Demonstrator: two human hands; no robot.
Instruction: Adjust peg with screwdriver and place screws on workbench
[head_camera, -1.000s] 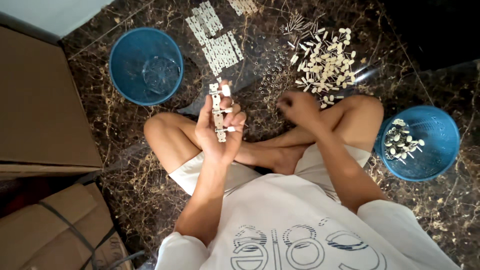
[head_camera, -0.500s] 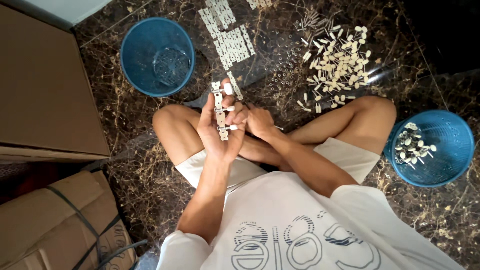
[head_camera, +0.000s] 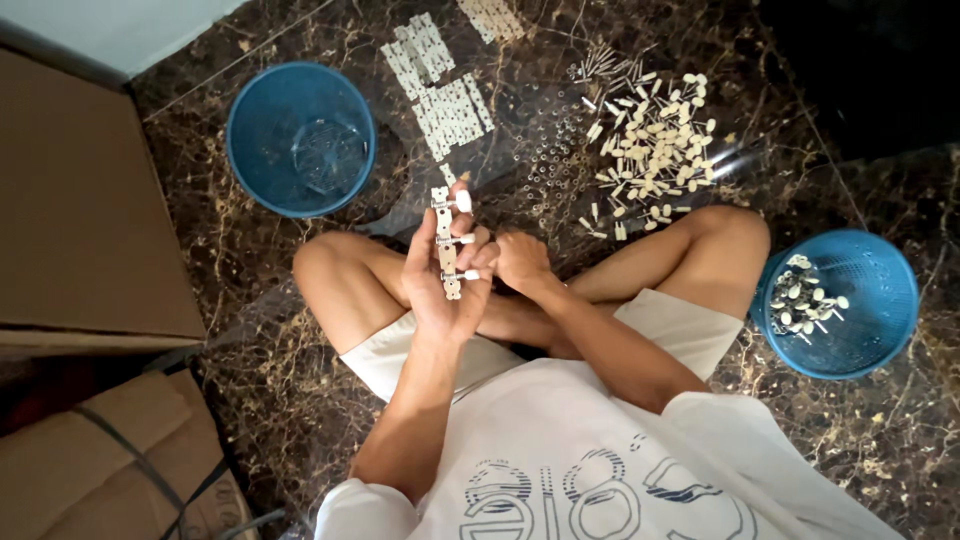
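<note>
Above the crossed legs: left hand, grip closed round a white peg strip held upright; three pegs seated. Right hand, back from the loose pegs a second ago, now touches the strip's lower end, fingers pinched, apparently on a peg, though it is hidden; judged: fitting under way. Floor: dark marble; finished strips, empty blue basket, second basket with pegs. Cardboard boxes left.
</note>
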